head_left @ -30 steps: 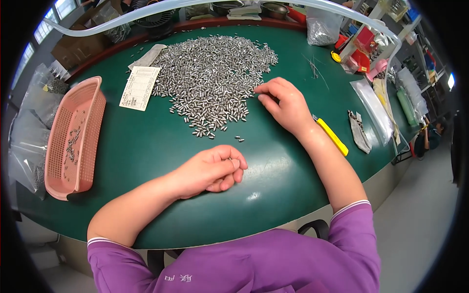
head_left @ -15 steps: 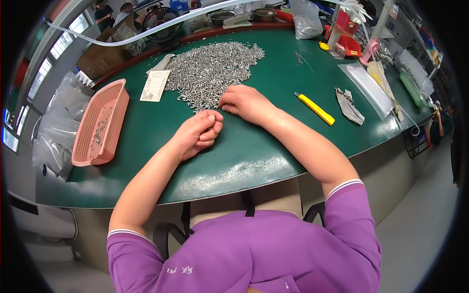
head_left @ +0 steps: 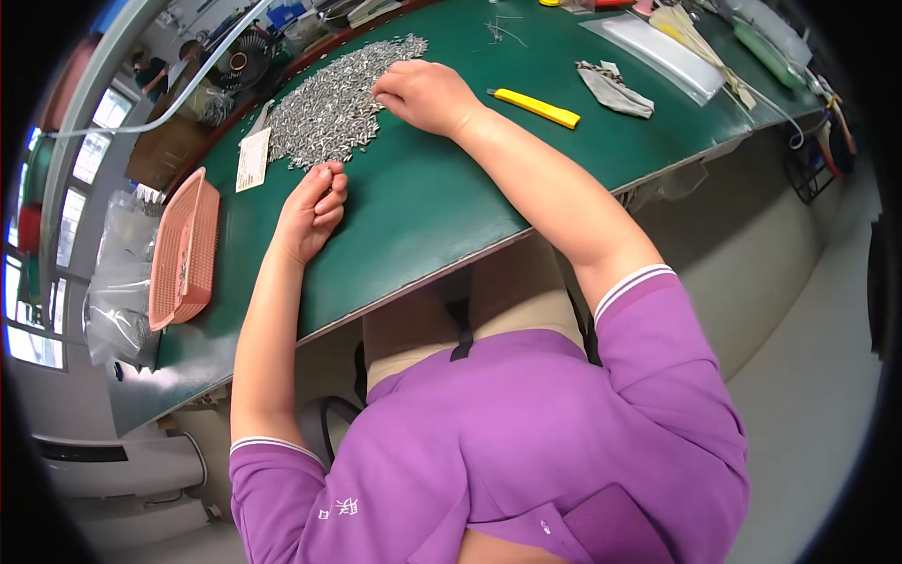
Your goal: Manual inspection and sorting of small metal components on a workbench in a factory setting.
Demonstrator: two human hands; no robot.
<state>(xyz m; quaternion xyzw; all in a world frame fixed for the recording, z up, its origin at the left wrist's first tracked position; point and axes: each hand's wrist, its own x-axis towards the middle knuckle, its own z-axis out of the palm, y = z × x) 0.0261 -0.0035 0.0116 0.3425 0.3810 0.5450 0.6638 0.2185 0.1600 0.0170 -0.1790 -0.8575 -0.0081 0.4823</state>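
Observation:
A wide pile of small silver metal pins [head_left: 329, 99] lies on the green tabletop [head_left: 404, 207]. At the near edge of the pile my left hand [head_left: 313, 209] is closed, thumb pressed against curled fingers. A tiny part may be pinched at the fingertips, but it is too small to make out. My right hand [head_left: 427, 97] rests palm down at the pile's right edge, fingers bent and drawn together against the pins. Whatever lies under those fingertips is hidden.
Left of the pile are a paper card [head_left: 252, 160], a pink plastic basket [head_left: 185, 249] and clear bags [head_left: 122, 282]. Rightward lie a yellow utility knife [head_left: 536, 107], a grey cloth glove [head_left: 615, 92] and clear plastic sheets [head_left: 658, 56]. A fan [head_left: 241, 61] stands behind.
The view has turned, shifting the table in the picture. My right hand has moved away from my left, farther up the pile's right edge. My left hand stays closed by the near edge.

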